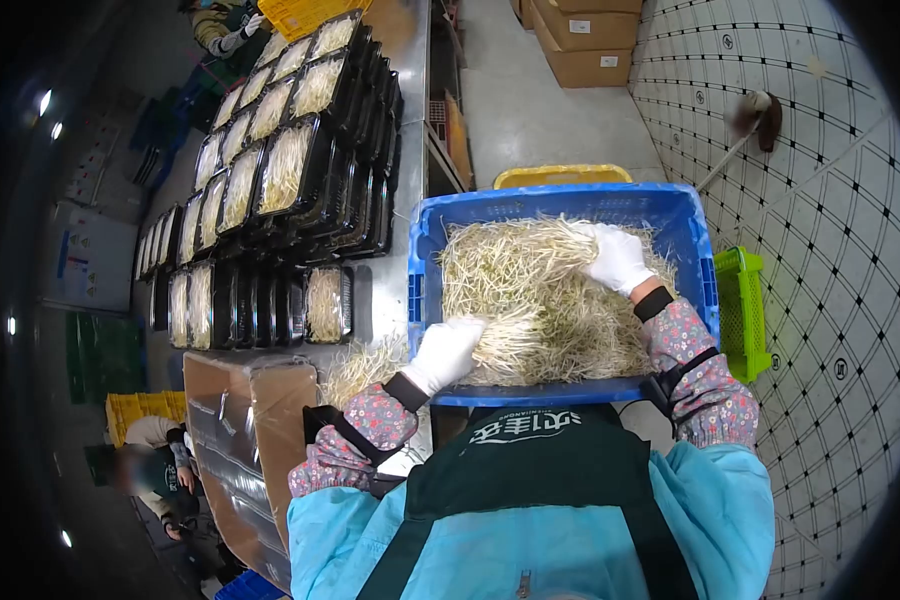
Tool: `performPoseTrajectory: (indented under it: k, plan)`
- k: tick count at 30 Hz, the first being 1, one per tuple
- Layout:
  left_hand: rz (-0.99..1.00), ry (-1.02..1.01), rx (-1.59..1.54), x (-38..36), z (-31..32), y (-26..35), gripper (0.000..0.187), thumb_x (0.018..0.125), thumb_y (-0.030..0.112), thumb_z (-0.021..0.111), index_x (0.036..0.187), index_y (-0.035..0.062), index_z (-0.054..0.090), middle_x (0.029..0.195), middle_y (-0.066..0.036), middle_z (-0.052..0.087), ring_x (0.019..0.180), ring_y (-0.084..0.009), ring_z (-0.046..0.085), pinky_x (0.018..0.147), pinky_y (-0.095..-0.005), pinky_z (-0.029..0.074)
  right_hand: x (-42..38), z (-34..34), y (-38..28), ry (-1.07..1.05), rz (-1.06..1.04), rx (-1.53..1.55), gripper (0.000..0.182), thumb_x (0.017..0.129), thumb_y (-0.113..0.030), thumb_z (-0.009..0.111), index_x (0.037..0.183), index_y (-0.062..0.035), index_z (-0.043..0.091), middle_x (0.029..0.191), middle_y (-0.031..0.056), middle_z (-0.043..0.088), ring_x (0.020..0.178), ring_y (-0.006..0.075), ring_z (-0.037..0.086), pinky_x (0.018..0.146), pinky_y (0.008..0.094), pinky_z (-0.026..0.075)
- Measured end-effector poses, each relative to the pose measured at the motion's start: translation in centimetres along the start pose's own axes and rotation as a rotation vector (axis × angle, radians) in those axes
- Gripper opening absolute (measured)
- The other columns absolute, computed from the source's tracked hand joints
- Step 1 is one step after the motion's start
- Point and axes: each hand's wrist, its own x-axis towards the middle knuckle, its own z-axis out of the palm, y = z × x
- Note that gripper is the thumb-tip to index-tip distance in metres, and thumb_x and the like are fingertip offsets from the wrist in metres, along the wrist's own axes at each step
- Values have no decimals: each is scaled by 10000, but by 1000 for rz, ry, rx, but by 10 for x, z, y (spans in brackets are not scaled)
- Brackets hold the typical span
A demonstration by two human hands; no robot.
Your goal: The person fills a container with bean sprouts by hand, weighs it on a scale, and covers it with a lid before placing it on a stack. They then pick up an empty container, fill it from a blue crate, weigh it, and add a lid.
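A blue crate (560,200) in front of me holds a thick heap of pale bean sprouts (570,320). My left hand (448,355), in a white glove, is closed round a bunch of sprouts at the crate's near left side. Over the right part of the heap, my right hand (618,260), also gloved in white, grips another bunch whose strands point left. Its fingertips are partly hidden among the sprouts. Loose sprouts (358,370) lie on the metal table (382,290) beside my left wrist.
Stacked black trays of sprouts (290,165) stand at the left, near an open cardboard box (285,410). A green basket (740,310) is right of the crate. Cardboard boxes (585,45) stand beyond. Co-workers (160,470) are at lower left and top left (225,30).
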Motion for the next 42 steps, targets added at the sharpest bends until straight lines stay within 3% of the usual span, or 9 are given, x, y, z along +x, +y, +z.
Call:
performPoseTrajectory:
  k: [6,8,12,17,22,28,36,38,42]
  plan:
    - [166,-159,202,24,1,16,858,648,216,816,1411,87,445,1169,-104,632,1069,-299,603,861,-400,509,-1,65,-63,-325,-99,105,785,730,-502,758,1405,-213,481,1322,174,543,1213,358,534,955,506,475]
    - [-135,-495,-192,43,-36,25,858,655,255,833,1411,100,458,1292,-121,589,1184,-302,563,945,-403,488,-9,69,-68,-493,-157,-62,1152,603,-461,869,1542,-228,244,1545,244,253,1415,460,261,1077,611,331]
    - [102,58,-319,64,-12,-7,985,649,315,864,1474,92,373,1420,-176,479,1305,-368,466,1080,-419,396,-20,62,-47,-479,-78,56,1395,521,-447,924,1573,-213,38,1603,259,41,1465,494,59,1095,680,245]
    - [-98,-139,-258,101,53,-29,1376,511,397,931,1557,106,87,1572,-232,182,1340,-528,349,1084,-507,384,-34,74,-38,-532,6,27,1373,569,-359,917,1569,-172,-6,1570,274,155,1444,445,212,1074,582,363]
    - [-362,-200,-216,107,50,-9,484,692,218,745,1113,29,598,1031,-226,682,985,-379,662,872,-413,530,-42,119,-8,-373,33,78,720,774,-196,690,1430,-88,412,1206,214,611,1106,358,602,907,399,507]
    - [-151,-53,-137,84,43,0,282,728,158,693,969,46,599,936,-195,669,860,-389,669,758,-446,535,-38,78,26,-250,-10,99,203,812,-150,563,997,-73,599,980,171,680,900,348,674,772,442,542]
    - [-29,94,-111,54,44,2,576,734,163,719,1272,88,526,1164,-119,589,1086,-309,574,855,-412,497,3,18,-3,-67,218,398,299,859,-358,649,1056,-133,651,949,185,691,884,390,654,762,467,511]
    - [-115,32,-202,55,41,10,955,674,305,816,1484,92,356,1378,-162,487,1273,-337,461,1024,-410,426,4,54,-21,-359,109,279,593,842,-331,667,1363,-118,481,1260,242,574,1135,382,583,956,419,473]
    - [-220,68,-398,26,59,-18,892,720,328,796,1471,80,382,1505,-190,381,1403,-370,333,1165,-405,290,4,87,-30,-689,-130,111,929,803,-302,703,1547,-93,186,1546,237,295,1406,369,345,1156,379,303]
